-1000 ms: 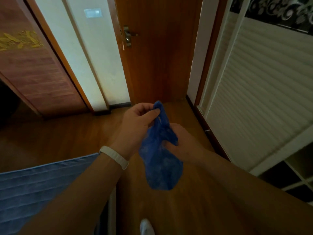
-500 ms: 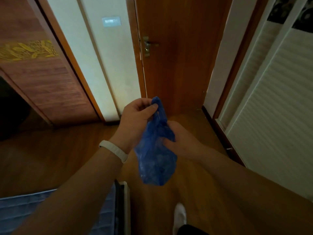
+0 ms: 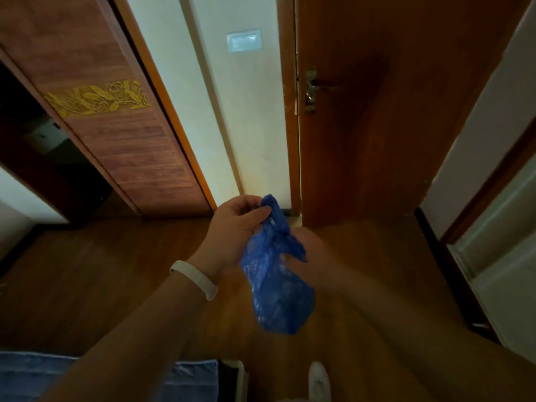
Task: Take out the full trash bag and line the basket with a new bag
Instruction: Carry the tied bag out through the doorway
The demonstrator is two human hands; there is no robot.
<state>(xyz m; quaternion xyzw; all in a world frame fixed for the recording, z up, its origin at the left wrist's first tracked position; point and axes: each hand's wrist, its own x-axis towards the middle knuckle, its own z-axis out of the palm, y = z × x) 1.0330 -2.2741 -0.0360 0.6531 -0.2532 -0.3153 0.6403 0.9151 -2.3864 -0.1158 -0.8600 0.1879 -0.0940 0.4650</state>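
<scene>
The person has moved nearer the door (image 3: 377, 140), and the grip on the blue bag (image 3: 278, 294) is unchanged. Left hand (image 3: 232, 230) fingers pinch the bag's top; right hand (image 3: 314, 256) fingers grasp its middle. The bag hangs above the floor (image 3: 116, 285), near the door.

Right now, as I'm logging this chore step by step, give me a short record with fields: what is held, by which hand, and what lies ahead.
held item: blue plastic bag, crumpled, hanging between the hands
left hand: pinches the bag's top end
right hand: grips the bag's middle
left wrist: white band
ahead: wooden door with metal handle
wall: light switch
basket: not in view
</scene>
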